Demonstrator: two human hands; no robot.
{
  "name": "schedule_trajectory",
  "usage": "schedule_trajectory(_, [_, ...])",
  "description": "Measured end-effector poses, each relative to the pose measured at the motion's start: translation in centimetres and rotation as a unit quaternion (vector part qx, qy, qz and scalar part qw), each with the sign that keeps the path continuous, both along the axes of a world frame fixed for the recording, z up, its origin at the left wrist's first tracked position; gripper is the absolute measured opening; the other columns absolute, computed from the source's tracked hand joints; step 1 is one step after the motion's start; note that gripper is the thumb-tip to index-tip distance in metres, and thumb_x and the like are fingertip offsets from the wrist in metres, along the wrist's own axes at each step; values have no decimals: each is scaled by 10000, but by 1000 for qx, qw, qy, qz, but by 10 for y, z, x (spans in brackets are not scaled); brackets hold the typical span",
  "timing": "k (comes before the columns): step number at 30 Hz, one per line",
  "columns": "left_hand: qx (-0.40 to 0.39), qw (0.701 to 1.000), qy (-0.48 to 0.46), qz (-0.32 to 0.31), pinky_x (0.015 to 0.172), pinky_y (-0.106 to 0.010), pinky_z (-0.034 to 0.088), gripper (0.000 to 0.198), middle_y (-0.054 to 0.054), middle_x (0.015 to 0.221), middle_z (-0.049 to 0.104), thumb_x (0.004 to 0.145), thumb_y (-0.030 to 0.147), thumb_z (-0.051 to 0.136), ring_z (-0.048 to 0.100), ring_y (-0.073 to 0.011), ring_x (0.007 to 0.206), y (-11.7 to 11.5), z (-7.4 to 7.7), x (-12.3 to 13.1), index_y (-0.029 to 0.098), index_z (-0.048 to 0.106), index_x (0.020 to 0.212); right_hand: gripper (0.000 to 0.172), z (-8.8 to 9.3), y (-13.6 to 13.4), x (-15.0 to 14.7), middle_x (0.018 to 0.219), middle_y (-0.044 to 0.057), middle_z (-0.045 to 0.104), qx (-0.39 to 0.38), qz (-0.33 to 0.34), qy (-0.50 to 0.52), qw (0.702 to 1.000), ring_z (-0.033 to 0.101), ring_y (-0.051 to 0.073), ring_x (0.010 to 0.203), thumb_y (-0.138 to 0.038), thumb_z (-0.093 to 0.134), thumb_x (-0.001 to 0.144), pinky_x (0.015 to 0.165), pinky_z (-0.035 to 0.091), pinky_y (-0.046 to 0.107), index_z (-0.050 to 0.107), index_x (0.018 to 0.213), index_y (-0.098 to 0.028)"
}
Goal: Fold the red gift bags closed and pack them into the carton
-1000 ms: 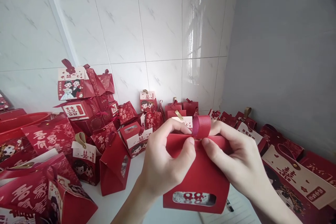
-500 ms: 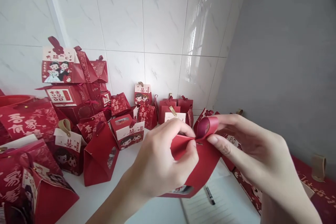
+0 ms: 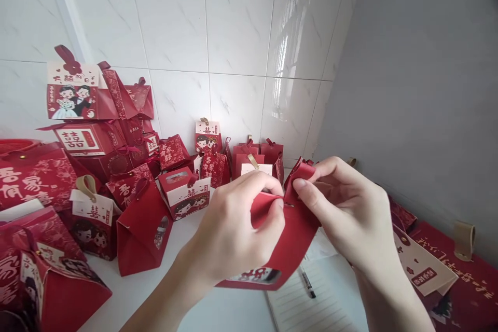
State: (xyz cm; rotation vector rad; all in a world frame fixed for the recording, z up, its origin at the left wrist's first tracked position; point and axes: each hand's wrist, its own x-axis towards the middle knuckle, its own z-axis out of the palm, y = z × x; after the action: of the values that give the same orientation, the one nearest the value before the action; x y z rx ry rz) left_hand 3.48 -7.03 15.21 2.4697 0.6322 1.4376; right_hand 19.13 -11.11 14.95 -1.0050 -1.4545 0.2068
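Left fingers (image 3: 274, 220) pinch the top of the box (image 3: 291, 238), which slants down-left below them; right fingers (image 3: 313, 196) hold its ribbon (image 3: 306, 170) just beside.

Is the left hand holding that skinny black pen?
No, the left hand pinches the red cardboard box; the pen lies on lined paper.

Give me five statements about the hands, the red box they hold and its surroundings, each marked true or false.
1. The left hand pinches the top of the red box. True.
2. The right hand touches nothing. False: it holds the ribbon at the box's top.
3. A pen lies on the lined notebook. True.
4. The held box has no window. False: a window shows near its lower edge.
5. A tiled wall stands behind the boxes. True.
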Motion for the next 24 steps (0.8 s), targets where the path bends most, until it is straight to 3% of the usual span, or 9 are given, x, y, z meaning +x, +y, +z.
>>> schedule_trajectory(3, [-14,1000,-17,-7,606,-212,444,89,39,711,597,792,101,512,551,-98,631,-2,2,-4,187,531,776,82,-1,0,-4,731,10,651,29,-12,14,999,608,117,579,-284,652,836,458,505,175,628,821,-207])
schedule_trajectory(6, [-24,999,-42,5,600,-215,451,95,40,706,608,785,102,524,553,-102,623,-3,5,-9,191,539,753,143,0,-1,-1,832,32,677,-21,47,-19,998,651,158,708,-322,670,829,562,554,210,668,930,-221])
schedule_trajectory(10, [-35,997,-64,13,573,-212,451,108,42,677,599,786,104,529,546,-104,605,-4,7,-10,191,539,723,182,2,-1,2,718,16,657,-109,113,-79,984,595,122,582,-337,597,881,459,477,173,669,794,-195])
schedule_trajectory(14, [-55,995,-79,-13,564,-204,455,97,43,683,610,790,113,539,556,-103,610,-3,7,-10,193,561,740,271,2,-2,-2,639,7,610,-107,115,-68,985,522,97,498,-356,559,895,401,403,164,619,704,-173])
schedule_trajectory(20, [-98,990,-74,-64,619,-232,481,62,18,762,624,779,146,531,579,-130,691,2,7,-13,195,566,795,225,4,-4,-3,701,25,614,-141,155,-49,977,567,132,577,-352,525,897,439,447,188,637,800,-183])
schedule_trajectory(24, [-116,989,-62,-64,634,-245,484,54,12,786,626,769,154,544,582,-137,710,3,7,-15,197,562,795,190,6,-1,-3,711,21,613,-144,151,-65,976,559,129,580,-316,511,896,446,452,188,645,852,-189])
